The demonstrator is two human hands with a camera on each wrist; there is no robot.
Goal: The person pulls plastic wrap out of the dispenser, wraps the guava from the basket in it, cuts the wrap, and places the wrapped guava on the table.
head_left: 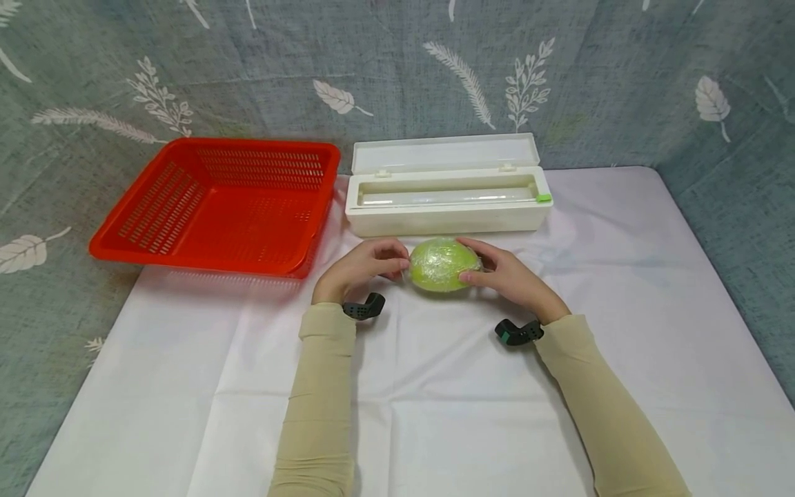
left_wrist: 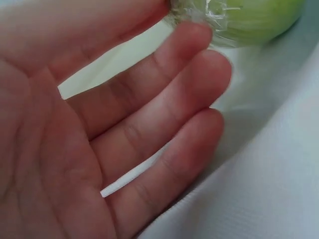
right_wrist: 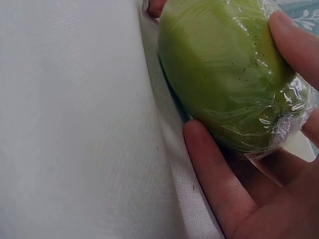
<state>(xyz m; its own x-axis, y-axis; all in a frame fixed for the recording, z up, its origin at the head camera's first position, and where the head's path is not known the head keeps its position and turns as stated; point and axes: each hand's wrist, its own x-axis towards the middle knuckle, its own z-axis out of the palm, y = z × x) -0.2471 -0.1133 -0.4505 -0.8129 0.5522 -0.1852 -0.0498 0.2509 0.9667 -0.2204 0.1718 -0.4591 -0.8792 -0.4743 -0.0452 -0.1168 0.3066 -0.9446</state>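
Observation:
A green mango (head_left: 442, 265), oval and specked, is wrapped in shiny cling film (right_wrist: 294, 107) that bunches up at its ends. My right hand (head_left: 511, 277) grips the mango's right end, thumb on the near side and fingers round the far side and underneath. At the opposite end my left hand (head_left: 365, 266) pinches the gathered film between thumb and forefinger. In the left wrist view, the other three fingers (left_wrist: 164, 104) reach loosely below the wrapped mango (left_wrist: 259, 20). Both hands are close over the white tablecloth (head_left: 447, 442).
Just behind the hands stands a white cling film dispenser (head_left: 447, 222), its lid raised, a roll inside and a green cutter (head_left: 544, 198) at its right end. A red plastic basket (head_left: 217, 259) with slotted sides is at the back left. Patterned grey-green fabric (head_left: 397, 69) hangs behind the table.

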